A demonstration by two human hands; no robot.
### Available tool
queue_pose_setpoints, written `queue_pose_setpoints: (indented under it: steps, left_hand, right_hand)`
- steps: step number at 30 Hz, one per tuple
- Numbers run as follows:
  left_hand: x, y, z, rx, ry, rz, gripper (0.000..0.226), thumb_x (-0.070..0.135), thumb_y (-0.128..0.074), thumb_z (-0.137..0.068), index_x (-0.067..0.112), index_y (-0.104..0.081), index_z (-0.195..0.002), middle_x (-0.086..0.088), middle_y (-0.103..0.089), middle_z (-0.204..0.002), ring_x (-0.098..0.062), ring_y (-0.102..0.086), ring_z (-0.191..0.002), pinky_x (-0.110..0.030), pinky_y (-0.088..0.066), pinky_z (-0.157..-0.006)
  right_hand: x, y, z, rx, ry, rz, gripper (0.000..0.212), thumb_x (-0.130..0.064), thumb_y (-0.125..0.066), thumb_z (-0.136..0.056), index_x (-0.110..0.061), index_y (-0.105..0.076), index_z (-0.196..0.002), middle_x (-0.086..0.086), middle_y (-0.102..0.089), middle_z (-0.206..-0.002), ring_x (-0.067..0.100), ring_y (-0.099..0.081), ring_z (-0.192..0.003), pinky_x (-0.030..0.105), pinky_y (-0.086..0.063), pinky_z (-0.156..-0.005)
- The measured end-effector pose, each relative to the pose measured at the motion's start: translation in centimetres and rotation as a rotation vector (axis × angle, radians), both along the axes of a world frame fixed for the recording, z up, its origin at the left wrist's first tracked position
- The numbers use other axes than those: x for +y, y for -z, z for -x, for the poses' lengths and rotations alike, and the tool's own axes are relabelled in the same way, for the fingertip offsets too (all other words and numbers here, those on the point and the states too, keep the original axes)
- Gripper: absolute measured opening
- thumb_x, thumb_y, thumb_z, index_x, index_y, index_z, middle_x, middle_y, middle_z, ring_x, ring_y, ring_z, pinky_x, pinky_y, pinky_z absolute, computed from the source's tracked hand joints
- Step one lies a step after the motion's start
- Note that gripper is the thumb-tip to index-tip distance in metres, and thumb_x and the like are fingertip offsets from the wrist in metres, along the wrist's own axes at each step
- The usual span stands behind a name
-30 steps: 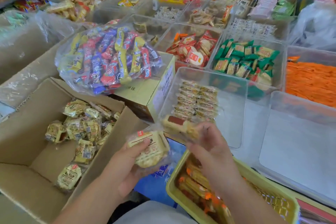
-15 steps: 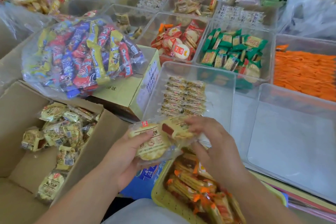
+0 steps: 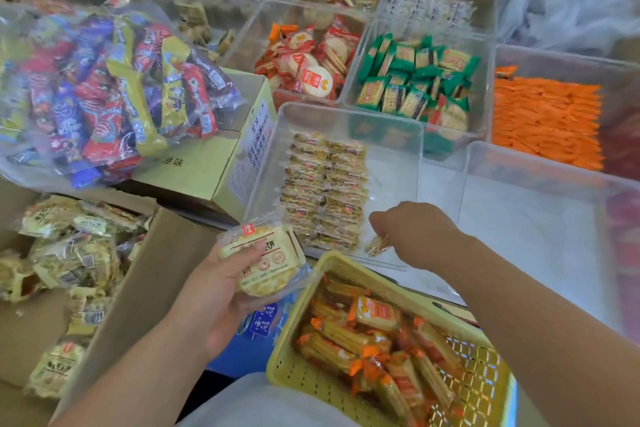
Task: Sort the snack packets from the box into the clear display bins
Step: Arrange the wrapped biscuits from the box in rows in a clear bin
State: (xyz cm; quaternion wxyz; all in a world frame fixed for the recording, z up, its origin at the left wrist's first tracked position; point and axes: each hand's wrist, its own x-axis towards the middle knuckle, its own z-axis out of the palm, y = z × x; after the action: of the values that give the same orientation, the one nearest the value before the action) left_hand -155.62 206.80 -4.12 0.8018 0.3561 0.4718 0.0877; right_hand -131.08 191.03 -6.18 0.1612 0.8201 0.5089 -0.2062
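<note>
While the cardboard box point(image 3: 104, 288) holds many loose snack packets point(image 3: 69, 253), sorting appears well short of done. Clear bin point(image 3: 398, 135): two neat rows of packets point(image 3: 325, 191) along its left side, right half bare. Right hand point(image 3: 412, 236): inside the bin, fingers pinched on one small packet point(image 3: 376, 246) near the front wall. Left hand point(image 3: 221, 291): closed around a stack of packets point(image 3: 266, 260), awaiting placement just before the bin.
</note>
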Motion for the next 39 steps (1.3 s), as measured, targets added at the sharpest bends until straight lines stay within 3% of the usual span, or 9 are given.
queue_pose_setpoints:
  steps: [5,9,14,17,19,22,29,35,39]
  left_hand:
    - [0.1,0.0,0.7,0.009,-0.009,-0.015,0.053,0.019,-0.075,-0.076,0.019,-0.063,-0.128,-0.013,-0.078,-0.114,-0.033,-0.076,-0.102,-0.056,-0.063,-0.077]
    - [0.2,0.1,1.2,0.016,-0.031,-0.01,0.053,0.018,-0.074,-0.076,0.018,-0.063,-0.128,-0.013,-0.078,-0.113,-0.033,-0.076,-0.101,-0.052,-0.064,-0.073]
    - [0.4,0.3,1.6,0.015,-0.051,0.005,0.053,0.018,-0.073,-0.077,0.017,-0.063,-0.129,-0.013,-0.077,-0.115,-0.032,-0.076,-0.102,-0.049,-0.065,-0.072]
    - [0.4,0.5,1.6,0.019,-0.052,0.01,0.053,0.018,-0.073,-0.078,0.017,-0.063,-0.13,-0.013,-0.077,-0.115,-0.032,-0.076,-0.102,-0.048,-0.065,-0.071]
    - [0.3,0.6,1.6,0.023,-0.048,0.013,0.054,0.018,-0.073,-0.079,0.016,-0.062,-0.132,-0.014,-0.077,-0.116,-0.033,-0.076,-0.104,-0.05,-0.065,-0.074]
    - [0.4,0.6,1.6,0.025,-0.046,0.014,0.055,0.018,-0.073,-0.078,0.015,-0.062,-0.132,-0.014,-0.076,-0.116,-0.033,-0.076,-0.103,-0.048,-0.065,-0.07]
    - [0.9,1.0,1.8,0.029,-0.048,0.007,0.055,0.018,-0.072,-0.08,0.015,-0.06,-0.134,-0.014,-0.076,-0.117,-0.032,-0.075,-0.104,-0.044,-0.064,-0.066]
    - [2.4,1.5,0.6,0.027,-0.046,-0.069,0.051,0.019,-0.074,-0.078,0.02,-0.064,-0.128,-0.011,-0.078,-0.114,-0.03,-0.076,-0.102,-0.044,-0.064,-0.067]
    - [4.5,2.5,-1.7,0.075,-0.045,-0.202,0.04,0.013,-0.074,-0.089,0.023,-0.063,-0.126,-0.009,-0.078,-0.111,-0.028,-0.077,-0.099,-0.037,-0.064,-0.063]
  right_hand:
    - [2.0,1.6,0.4,-0.026,-0.068,0.144,0.032,0.005,-0.051,-0.087,-0.023,-0.039,-0.098,-0.001,-0.047,-0.076,0.018,-0.045,-0.06,0.032,-0.038,-0.054]
    - [2.3,2.9,0.1,0.093,-0.041,0.223,0.034,-0.001,-0.05,-0.091,-0.018,-0.059,-0.119,0.001,-0.063,-0.101,0.023,-0.062,-0.089,0.034,-0.054,-0.072]
    - [2.8,3.6,-0.9,0.214,-0.07,0.332,0.031,-0.017,-0.051,-0.099,-0.014,-0.062,-0.128,0.005,-0.066,-0.122,0.026,-0.065,-0.109,0.038,-0.055,-0.092]
    - [3.2,4.6,-1.2,0.232,-0.081,0.396,0.024,-0.016,-0.047,-0.102,-0.007,-0.067,-0.111,0.006,-0.066,-0.095,0.026,-0.065,-0.083,0.032,-0.05,-0.073]
    - [3.4,5.4,-1.0,0.225,-0.051,0.422,0.024,-0.011,-0.042,-0.101,-0.008,-0.061,-0.085,0.002,-0.046,-0.071,0.02,-0.042,-0.059,0.03,-0.038,-0.06]
    - [3.5,6.0,-0.8,0.228,-0.054,0.44,0.033,-0.01,-0.041,-0.102,-0.011,-0.048,-0.07,0.0,-0.035,-0.067,0.018,-0.029,-0.056,0.028,-0.031,-0.054]
    - [3.5,6.7,-0.2,0.265,-0.065,0.462,0.032,0.003,-0.041,-0.1,-0.009,-0.045,-0.07,0.002,-0.031,-0.069,0.017,-0.026,-0.058,0.024,-0.028,-0.053]
    - [4.3,4.7,-1.7,0.41,0.069,0.311,0.037,-0.031,-0.051,-0.103,-0.004,-0.06,-0.079,0.008,-0.055,-0.079,0.024,-0.05,-0.07,0.034,-0.047,-0.071]
    - [5.2,3.9,-4.5,0.371,0.444,-0.203,0.048,-0.042,-0.048,-0.103,-0.001,-0.073,-0.101,0.012,-0.07,-0.1,0.03,-0.065,-0.094,0.037,-0.05,-0.083]
